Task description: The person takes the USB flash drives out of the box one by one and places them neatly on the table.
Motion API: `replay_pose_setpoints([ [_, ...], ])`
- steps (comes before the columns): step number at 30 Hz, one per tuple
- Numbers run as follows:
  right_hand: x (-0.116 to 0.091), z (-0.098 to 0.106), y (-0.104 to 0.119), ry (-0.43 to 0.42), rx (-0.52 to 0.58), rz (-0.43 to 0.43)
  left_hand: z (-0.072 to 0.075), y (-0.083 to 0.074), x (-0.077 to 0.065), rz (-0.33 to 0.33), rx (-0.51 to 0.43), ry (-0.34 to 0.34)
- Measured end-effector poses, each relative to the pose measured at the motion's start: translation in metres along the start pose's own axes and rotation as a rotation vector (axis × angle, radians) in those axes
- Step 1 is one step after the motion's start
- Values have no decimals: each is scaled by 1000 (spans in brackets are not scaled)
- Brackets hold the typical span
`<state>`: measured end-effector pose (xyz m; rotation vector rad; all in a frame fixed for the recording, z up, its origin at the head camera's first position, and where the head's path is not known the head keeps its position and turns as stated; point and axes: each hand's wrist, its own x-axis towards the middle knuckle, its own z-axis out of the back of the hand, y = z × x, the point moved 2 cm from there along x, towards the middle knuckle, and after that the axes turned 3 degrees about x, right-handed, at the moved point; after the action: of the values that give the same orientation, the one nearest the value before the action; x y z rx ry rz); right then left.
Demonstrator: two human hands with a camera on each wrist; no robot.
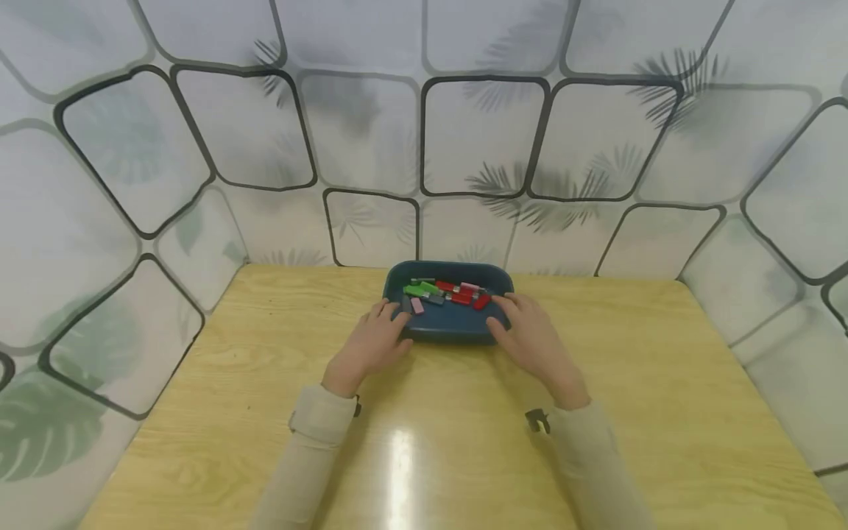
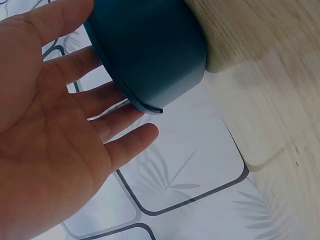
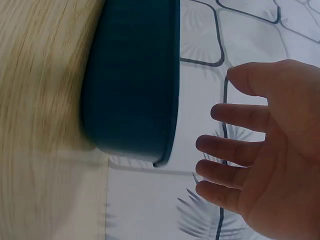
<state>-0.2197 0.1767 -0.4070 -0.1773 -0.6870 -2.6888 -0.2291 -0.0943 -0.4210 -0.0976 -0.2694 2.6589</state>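
A dark blue plastic tray [image 1: 447, 327] stands on the table near the back wall. Inside it lie several small sticks with silvery ends, like USB flash drives: green ones [image 1: 416, 291] at the left, red ones [image 1: 461, 299] at the right, a pink one [image 1: 417, 305] and dark ones. My left hand [image 1: 374, 340] is at the tray's left front corner, its fingers reaching over the rim [image 2: 115, 75] and the thumb near the front side. Over the right side hovers my right hand [image 1: 530, 335], fingers spread and relaxed; the right wrist view shows a gap between fingertips [image 3: 204, 143] and tray.
The light wooden table [image 1: 265, 383] extends around the tray on both sides and in front. Behind it rises a white wall covering [image 1: 371, 228] with dark outlined shapes and leaf prints, continuing along the left and right sides.
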Motion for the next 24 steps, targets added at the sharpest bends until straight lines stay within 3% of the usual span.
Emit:
replay_pose_setpoints([
  [8, 22, -13, 8, 9, 8, 25, -3, 0, 3, 14, 58, 32],
  [14, 37, -23, 7, 117, -6, -39, -6, -1, 3, 17, 71, 49],
  [24, 55, -35, 4, 258, -42, -83, -3, -2, -1, 10, 34, 2],
])
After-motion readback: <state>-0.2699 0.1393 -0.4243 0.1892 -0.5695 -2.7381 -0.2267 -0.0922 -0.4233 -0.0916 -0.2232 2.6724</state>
